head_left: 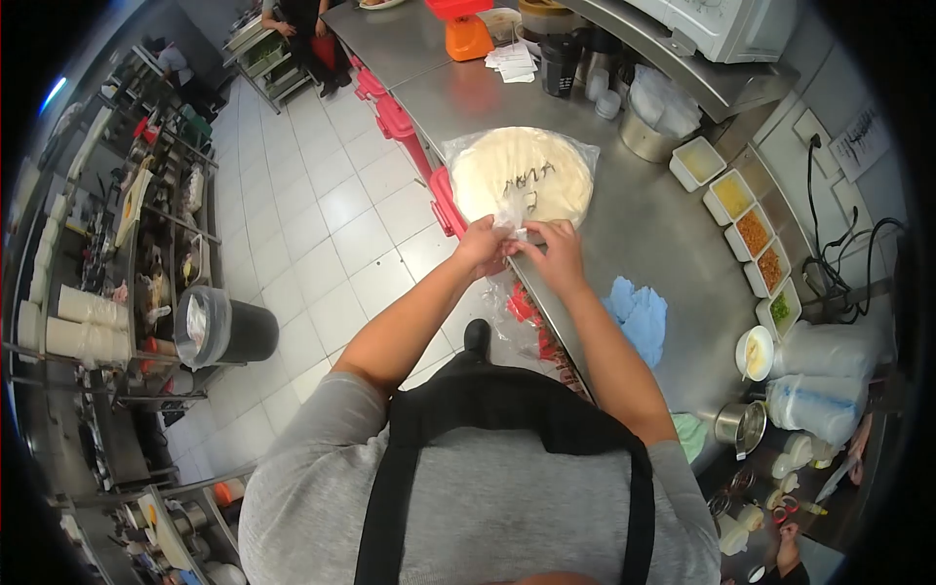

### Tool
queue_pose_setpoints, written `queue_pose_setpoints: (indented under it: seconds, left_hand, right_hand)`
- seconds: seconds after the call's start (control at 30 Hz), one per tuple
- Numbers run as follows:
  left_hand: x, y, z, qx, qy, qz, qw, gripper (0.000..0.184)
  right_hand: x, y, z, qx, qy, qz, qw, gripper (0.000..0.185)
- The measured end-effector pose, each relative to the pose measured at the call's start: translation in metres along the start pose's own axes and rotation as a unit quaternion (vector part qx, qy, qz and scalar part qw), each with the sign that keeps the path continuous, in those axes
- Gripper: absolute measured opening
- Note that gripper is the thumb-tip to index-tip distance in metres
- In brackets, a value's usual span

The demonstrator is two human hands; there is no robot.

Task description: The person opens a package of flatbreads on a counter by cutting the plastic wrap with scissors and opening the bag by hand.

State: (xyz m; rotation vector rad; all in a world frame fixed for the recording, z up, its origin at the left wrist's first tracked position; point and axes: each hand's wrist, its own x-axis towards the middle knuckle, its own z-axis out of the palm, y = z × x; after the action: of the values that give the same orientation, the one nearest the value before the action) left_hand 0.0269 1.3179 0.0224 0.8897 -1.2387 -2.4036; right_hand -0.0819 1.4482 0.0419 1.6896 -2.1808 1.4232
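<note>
A round, pale, flat stack in a clear plastic bag (522, 168) lies on the steel counter (624, 210), with dark handwriting on the bag. At its near edge, my left hand (482, 246) pinches the gathered neck of the bag. My right hand (554, 253) is closed on the same gathered plastic, its fingertips close to the left ones. Loose plastic hangs below the hands past the counter edge. A blue cloth (638, 320) lies on the counter to the right of my right forearm.
White containers of chopped food (728, 198) line the counter's right side, near a metal pot (648, 136). An orange scale (468, 37) stands at the far end. Red bins (395, 122) run along the counter's left edge. A person (304, 39) stands beyond; another person's hand (788, 551) shows lower right.
</note>
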Motion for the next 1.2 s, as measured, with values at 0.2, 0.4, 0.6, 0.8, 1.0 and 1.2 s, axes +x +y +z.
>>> queue_pose_setpoints:
  seconds: [0.2, 0.4, 0.6, 0.8, 1.0, 1.2]
  left_hand:
    - [-0.051, 0.023, 0.031, 0.485, 0.242, 0.481, 0.689, 0.035]
    - [-0.041, 0.017, 0.026, 0.501, 0.034, 0.358, 0.787, 0.030]
    - [-0.028, 0.013, 0.020, 0.531, 0.068, 0.343, 0.772, 0.024]
    - [-0.022, 0.011, 0.023, 0.538, 0.086, 0.320, 0.775, 0.016]
    - [-0.014, 0.021, 0.027, 0.527, 0.074, 0.264, 0.805, 0.012]
    - [-0.015, 0.023, 0.024, 0.561, 0.023, 0.356, 0.747, 0.010]
  right_hand:
    - [0.005, 0.018, 0.013, -0.046, -0.073, 0.083, 0.993, 0.019]
    - [0.012, 0.010, 0.011, -0.132, -0.115, 0.073, 0.982, 0.020]
    - [0.010, 0.019, 0.011, -0.045, -0.120, 0.119, 0.985, 0.019]
    - [0.006, 0.016, 0.008, 0.009, -0.114, 0.144, 0.983, 0.018]
    - [-0.001, 0.024, 0.012, 0.101, -0.048, 0.152, 0.982, 0.022]
    - [-0.004, 0.043, 0.017, 0.146, -0.043, 0.159, 0.976, 0.022]
